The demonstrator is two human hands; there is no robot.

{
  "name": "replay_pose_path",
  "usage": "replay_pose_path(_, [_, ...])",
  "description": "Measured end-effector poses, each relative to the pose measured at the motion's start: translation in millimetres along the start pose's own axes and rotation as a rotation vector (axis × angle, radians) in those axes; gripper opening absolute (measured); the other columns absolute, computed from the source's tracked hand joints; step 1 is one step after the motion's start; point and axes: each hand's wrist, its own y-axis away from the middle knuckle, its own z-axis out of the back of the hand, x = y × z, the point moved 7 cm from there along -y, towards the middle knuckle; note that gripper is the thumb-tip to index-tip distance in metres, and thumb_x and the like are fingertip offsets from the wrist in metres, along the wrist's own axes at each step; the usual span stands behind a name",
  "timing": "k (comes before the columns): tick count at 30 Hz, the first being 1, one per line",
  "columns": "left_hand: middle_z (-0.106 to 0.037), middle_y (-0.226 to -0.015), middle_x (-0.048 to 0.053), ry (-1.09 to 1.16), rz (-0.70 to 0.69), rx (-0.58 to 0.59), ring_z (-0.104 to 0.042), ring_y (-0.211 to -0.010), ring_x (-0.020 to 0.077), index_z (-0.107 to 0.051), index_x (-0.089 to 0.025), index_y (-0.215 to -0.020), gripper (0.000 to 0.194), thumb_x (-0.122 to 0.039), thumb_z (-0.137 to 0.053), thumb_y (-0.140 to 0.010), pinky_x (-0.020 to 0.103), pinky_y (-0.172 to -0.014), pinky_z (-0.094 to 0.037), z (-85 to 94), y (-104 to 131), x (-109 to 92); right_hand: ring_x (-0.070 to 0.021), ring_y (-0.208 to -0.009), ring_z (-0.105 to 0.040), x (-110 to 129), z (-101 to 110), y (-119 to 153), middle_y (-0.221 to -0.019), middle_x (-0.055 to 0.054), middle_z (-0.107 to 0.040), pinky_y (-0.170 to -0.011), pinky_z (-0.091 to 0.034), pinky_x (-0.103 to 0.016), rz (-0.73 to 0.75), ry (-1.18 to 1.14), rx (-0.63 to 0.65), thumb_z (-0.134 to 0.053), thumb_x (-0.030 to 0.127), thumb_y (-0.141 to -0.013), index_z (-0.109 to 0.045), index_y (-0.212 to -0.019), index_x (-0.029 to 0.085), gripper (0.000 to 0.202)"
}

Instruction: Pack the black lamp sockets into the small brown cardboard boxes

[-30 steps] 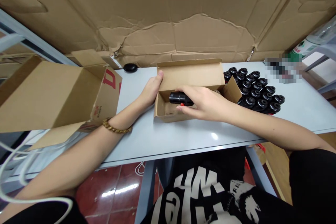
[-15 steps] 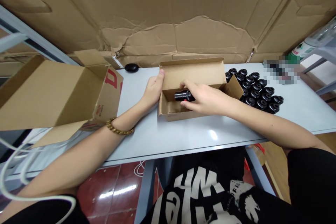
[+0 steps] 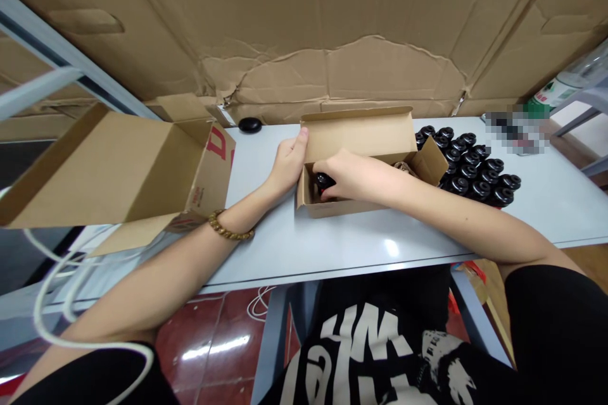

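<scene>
Table (image 3: 304, 247): cylinder (black) (image 3: 324, 181) now deeper in box (image 3: 346, 207).

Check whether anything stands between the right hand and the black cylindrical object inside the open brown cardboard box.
Nothing visible does: the right hand holds the black cylindrical object, and the brown cardboard lid stands raised behind it.

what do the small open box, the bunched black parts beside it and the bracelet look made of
Small open box: matt brown cardboard, judging by its plain tan faces and folded flaps.
Black parts: glossy and hard, with bright highlights on the round tops; plastic or coated metal, the look can't settle which.
Bracelet: brownish-gold with a segmented look, perhaps wooden beads, though metal is possible.
</scene>
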Motion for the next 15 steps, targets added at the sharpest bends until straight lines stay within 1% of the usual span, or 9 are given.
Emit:
replay_pose_path(2, [-0.057,-0.060,0.001,-0.003,-0.018,0.008,-0.056,-0.066,0.0201,-0.057,-0.025,-0.066,0.071,-0.078,-0.061,-0.114,0.034,-0.062,-0.046,-0.8,-0.7,0.0,-0.0237,-0.089,-0.073,2.3,-4.1,-4.7,-0.107,-0.011,-0.082,-0.067,-0.040,-0.031,0.030,0.014,-0.004,-0.081,0.016,-0.096,-0.075,-0.120,0.019,0.026])
replay_pose_path(4, [-0.058,-0.059,0.001,0.009,-0.035,0.018,-0.057,-0.065,0.0202,-0.058,-0.025,-0.067,0.073,-0.083,-0.062,-0.111,0.033,-0.060,-0.048,-1.5,-1.4,1.3,-0.0233,-0.090,-0.073,3.1,-6.9,-6.0,-0.110,-0.010,-0.083,-0.067,-0.040,-0.030,0.046,0.023,-0.003,-0.078,0.015,-0.097,-0.073,-0.131,0.020,0.035])
replay_pose_path(6, [-0.058,-0.058,0.001,0.018,-0.061,0.028,-0.055,-0.061,0.0190,-0.058,-0.025,-0.066,0.077,-0.090,-0.062,-0.107,0.032,-0.056,-0.046,-2.0,-2.3,2.4,-0.0233,-0.090,-0.073,3.3,-7.7,-4.0,-0.110,-0.009,-0.083,-0.068,-0.041,-0.030,0.045,0.020,0.003,-0.075,0.015,-0.098,-0.069,-0.143,0.021,0.045])
replay_pose_path(8, [-0.056,-0.056,0.001,0.019,-0.087,0.037,-0.051,-0.057,0.0170,-0.056,-0.025,-0.063,0.081,-0.095,-0.062,-0.104,0.031,-0.052,-0.043,-2.1,-3.0,2.4,-0.0242,-0.089,-0.073,4.0,-5.9,-0.4,-0.109,-0.009,-0.083,-0.069,-0.042,-0.031,0.038,0.012,-0.008,-0.072,0.015,-0.100,-0.062,-0.152,0.019,0.053])
replay_pose_path(9, [-0.055,-0.055,0.001,0.014,-0.095,0.041,-0.050,-0.055,0.0162,-0.053,-0.025,-0.061,0.083,-0.096,-0.062,-0.104,0.031,-0.051,-0.041,-2.1,-3.3,2.0,-0.0248,-0.089,-0.072,4.0,-4.5,1.3,-0.108,-0.009,-0.082,-0.069,-0.042,-0.032,0.027,0.014,-0.020,-0.071,0.016,-0.101,-0.060,-0.153,0.019,0.053])
replay_pose_path(11, [-0.051,-0.052,0.000,0.002,-0.098,0.046,-0.050,-0.054,0.0156,-0.048,-0.025,-0.059,0.084,-0.094,-0.061,-0.105,0.031,-0.051,-0.040,-2.1,-3.6,0.3,-0.0258,-0.089,-0.072,3.6,-3.3,3.1,-0.107,-0.010,-0.082,-0.068,-0.043,-0.032,0.009,0.021,-0.039,-0.069,0.015,-0.103,-0.058,-0.148,0.018,0.046])
replay_pose_path(13, [-0.047,-0.050,0.000,-0.008,-0.092,0.048,-0.051,-0.054,0.0161,-0.044,-0.026,-0.058,0.084,-0.092,-0.061,-0.107,0.031,-0.053,-0.043,-2.1,-3.6,-2.1,-0.0259,-0.091,-0.072,1.8,-4.5,2.2,-0.106,-0.009,-0.080,-0.069,-0.043,-0.032,-0.008,0.028,-0.060,-0.069,0.014,-0.103,-0.058,-0.140,0.020,0.038])
replay_pose_path(15, [-0.046,-0.050,-0.001,-0.017,-0.086,0.051,-0.053,-0.056,0.0169,-0.042,-0.026,-0.058,0.083,-0.090,-0.061,-0.108,0.031,-0.055,-0.045,-2.5,-3.2,-4.6,-0.0257,-0.093,-0.073,0.4,-7.3,-0.5,-0.109,-0.008,-0.080,-0.071,-0.044,-0.032,-0.005,0.021,-0.081,-0.071,0.013,-0.103,-0.058,-0.136,0.022,0.037])
